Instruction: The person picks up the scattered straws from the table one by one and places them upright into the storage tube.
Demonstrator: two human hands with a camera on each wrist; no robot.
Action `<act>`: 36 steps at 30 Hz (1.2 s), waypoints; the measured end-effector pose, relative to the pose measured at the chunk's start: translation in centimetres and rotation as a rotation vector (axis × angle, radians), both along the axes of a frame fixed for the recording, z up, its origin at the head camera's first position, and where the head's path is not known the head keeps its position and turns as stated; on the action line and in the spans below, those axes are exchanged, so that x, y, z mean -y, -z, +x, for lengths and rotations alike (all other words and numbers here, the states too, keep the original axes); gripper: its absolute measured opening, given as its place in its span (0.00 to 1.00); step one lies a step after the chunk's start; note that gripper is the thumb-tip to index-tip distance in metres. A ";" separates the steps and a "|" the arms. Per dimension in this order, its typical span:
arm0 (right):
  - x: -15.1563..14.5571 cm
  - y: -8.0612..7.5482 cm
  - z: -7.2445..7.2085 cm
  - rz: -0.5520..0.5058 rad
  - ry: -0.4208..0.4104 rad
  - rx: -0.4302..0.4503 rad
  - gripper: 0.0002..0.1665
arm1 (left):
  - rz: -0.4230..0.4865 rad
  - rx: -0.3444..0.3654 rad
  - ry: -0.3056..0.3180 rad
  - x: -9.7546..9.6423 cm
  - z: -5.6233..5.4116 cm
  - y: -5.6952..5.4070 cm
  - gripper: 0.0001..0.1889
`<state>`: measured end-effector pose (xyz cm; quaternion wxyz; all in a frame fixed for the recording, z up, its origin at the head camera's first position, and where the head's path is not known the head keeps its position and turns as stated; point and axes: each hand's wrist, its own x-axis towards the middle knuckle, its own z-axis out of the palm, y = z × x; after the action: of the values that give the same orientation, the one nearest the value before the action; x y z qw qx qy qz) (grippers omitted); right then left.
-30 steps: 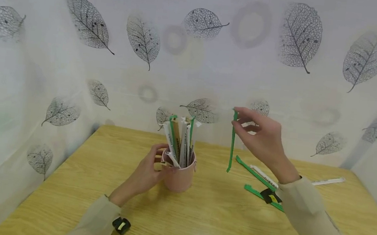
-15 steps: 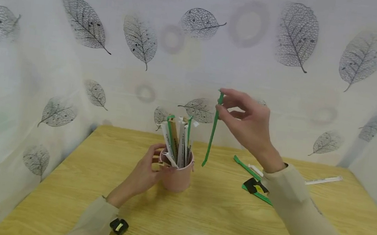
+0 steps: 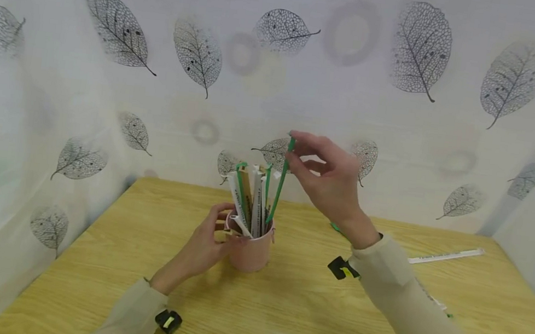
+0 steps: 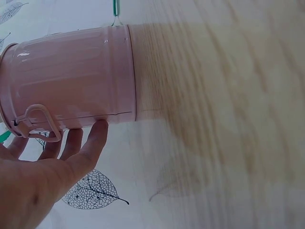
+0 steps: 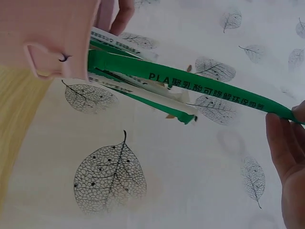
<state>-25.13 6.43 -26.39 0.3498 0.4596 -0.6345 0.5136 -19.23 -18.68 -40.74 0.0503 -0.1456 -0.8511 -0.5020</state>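
A pink bucket (image 3: 250, 254) with a small side loop stands upright on the table, holding several paper-wrapped straws (image 3: 257, 201) in white, green and brown. My left hand (image 3: 206, 245) grips its left side near the rim, fingers toward the back and thumb at the front; the left wrist view shows the fingers (image 4: 97, 136) against its wall. Between thumb and fingertips, my right hand (image 3: 330, 179) pinches the top of a green wrapped straw (image 5: 190, 81) with dark printing. That straw leans slightly, its lower end at the bucket's mouth, right of the other straws.
On the wooden table (image 3: 141, 230), a white wrapped straw (image 3: 447, 256) lies at the right. A green tip (image 3: 335, 227) and other straws are mostly hidden behind the right arm. A leaf-patterned curtain (image 3: 335, 97) hangs behind the table.
My right hand has moved left with the green straw, from beside the bucket to above its mouth, bringing the straw's lower end to the opening. The left hand has kept its grip.
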 end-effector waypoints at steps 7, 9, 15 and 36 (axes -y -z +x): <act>0.7 2.5 -0.3 0.067 0.028 0.019 0.20 | 0.010 -0.001 0.005 0.1 -0.1 0.1 0.36; 0.8 3.2 -0.4 0.081 0.034 0.023 0.20 | 0.012 -0.003 0.006 0.1 -0.1 0.0 0.36; 0.9 5.2 -0.7 0.146 0.025 0.039 0.20 | 0.019 0.005 0.005 -0.1 -0.1 0.0 0.36; -0.5 8.6 -0.1 0.372 0.031 0.054 0.34 | 0.025 0.035 0.004 0.0 0.0 0.0 0.37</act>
<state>-25.26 6.95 -35.03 0.2493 0.4926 -0.7348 0.3940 -19.21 -18.68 -40.74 0.0360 -0.1380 -0.8452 -0.5151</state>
